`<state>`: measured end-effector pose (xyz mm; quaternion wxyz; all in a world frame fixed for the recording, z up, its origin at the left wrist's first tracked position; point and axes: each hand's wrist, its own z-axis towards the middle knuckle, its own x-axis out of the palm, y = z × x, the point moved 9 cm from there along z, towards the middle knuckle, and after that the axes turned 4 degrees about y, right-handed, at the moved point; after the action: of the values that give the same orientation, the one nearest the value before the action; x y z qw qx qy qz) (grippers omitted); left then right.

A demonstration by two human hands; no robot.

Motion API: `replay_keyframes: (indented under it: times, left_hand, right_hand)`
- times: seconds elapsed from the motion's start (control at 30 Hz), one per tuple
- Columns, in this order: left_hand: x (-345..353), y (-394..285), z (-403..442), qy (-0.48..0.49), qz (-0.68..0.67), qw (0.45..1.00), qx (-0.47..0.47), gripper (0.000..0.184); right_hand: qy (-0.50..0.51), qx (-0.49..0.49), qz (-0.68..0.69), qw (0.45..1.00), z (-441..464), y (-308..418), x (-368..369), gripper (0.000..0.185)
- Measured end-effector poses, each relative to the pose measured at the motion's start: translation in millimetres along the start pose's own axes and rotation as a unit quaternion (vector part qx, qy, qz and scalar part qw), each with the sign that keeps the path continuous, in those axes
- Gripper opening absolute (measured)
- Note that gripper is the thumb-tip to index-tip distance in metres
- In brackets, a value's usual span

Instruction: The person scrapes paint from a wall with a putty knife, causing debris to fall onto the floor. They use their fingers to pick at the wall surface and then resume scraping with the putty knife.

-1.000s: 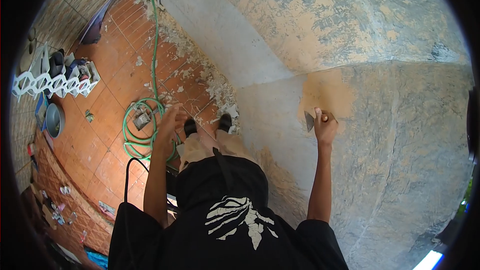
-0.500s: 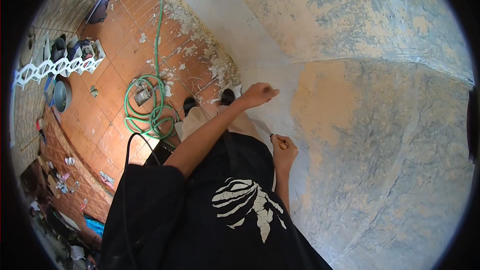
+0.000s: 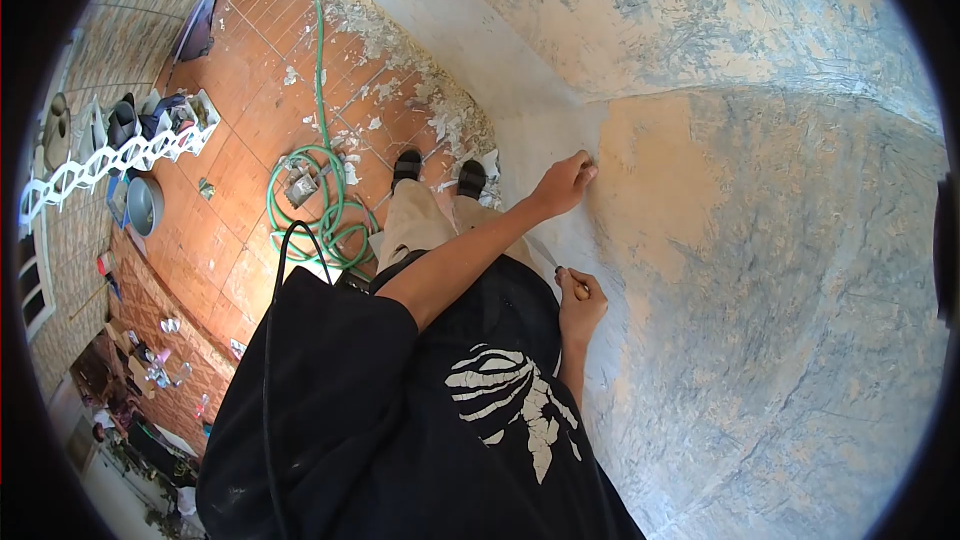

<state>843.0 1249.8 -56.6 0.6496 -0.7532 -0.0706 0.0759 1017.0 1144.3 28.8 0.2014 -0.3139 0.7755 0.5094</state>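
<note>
My left hand (image 3: 565, 183) is at the wall (image 3: 730, 270), its fingers curled together against the pale surface beside an ochre patch (image 3: 660, 175). Whether anything is between those fingers is too small to tell. Lower down, close to my waist, my right hand (image 3: 581, 300) is wrapped round the wooden handle of a scraper (image 3: 547, 254). Its thin blade points up and left, away from the wall patch and partly lost against my trousers.
A coiled green hose (image 3: 318, 210) lies left of my feet on orange tiles (image 3: 240, 120). Flakes of debris (image 3: 385, 90) line the wall's foot. A white rack (image 3: 130, 155) with shoes and a grey basin (image 3: 145, 206) stand at the left.
My left hand has crossed from the left side over to the wall and its fingers have closed. My right hand has come down and left from the ochre patch with the scraper still held.
</note>
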Motion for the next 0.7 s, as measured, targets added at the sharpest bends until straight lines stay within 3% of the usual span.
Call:
replay_keyframes:
  times: [0.2,0.63,0.7]
  left_hand:
    - [-2.5,-7.7,-2.9,-0.045,0.006,0.999,0.028,0.008]
    - [-13.9,4.7,-2.0,-0.083,0.055,0.995,0.030,0.012]
    - [-14.5,14.5,-1.6,-0.078,0.027,0.996,-0.020,0.017]
  right_hand:
    - [0.003,0.010,0.009,1.000,-1.2,-1.4,2.3,0.020]
    - [0.022,-0.014,0.023,0.999,10.2,4.3,-0.9,0.019]
    - [0.024,-0.018,0.022,0.999,12.1,2.9,0.8,0.019]
